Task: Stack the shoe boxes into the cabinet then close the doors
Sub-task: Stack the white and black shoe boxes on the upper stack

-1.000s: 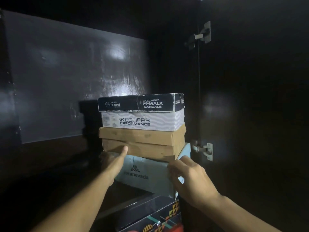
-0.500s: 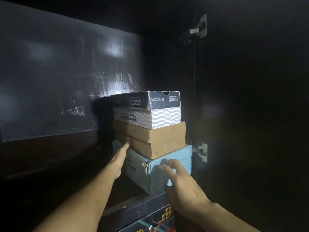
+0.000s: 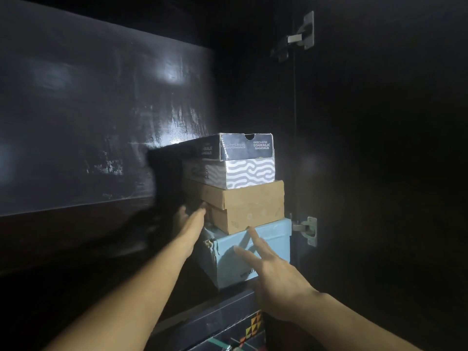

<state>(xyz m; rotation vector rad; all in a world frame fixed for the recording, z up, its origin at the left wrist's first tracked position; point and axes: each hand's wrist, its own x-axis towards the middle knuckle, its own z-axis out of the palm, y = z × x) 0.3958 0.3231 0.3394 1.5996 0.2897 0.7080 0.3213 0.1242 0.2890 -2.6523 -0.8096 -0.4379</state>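
Observation:
A stack of shoe boxes stands inside the dark cabinet against its right side. On top is a black and white Skechers box (image 3: 247, 158). Under it sits a brown cardboard box (image 3: 253, 206), and under that a light blue box (image 3: 273, 239). The blue box rests on a dark patterned box (image 3: 228, 328) at the bottom edge. My left hand (image 3: 188, 222) reaches along the stack's left side, fingers straight, touching the brown box. My right hand (image 3: 268, 262) presses its straight fingers on the front of the blue box.
The open right cabinet door (image 3: 379, 173) hangs on two metal hinges, the upper hinge (image 3: 301, 34) and the lower hinge (image 3: 307, 229). The glossy back wall (image 3: 101, 110) fills the left. Dark shelf space lies left of the stack.
The stack has turned so its short ends face me and it sits deeper against the right side. My right fingers have straightened on the blue box.

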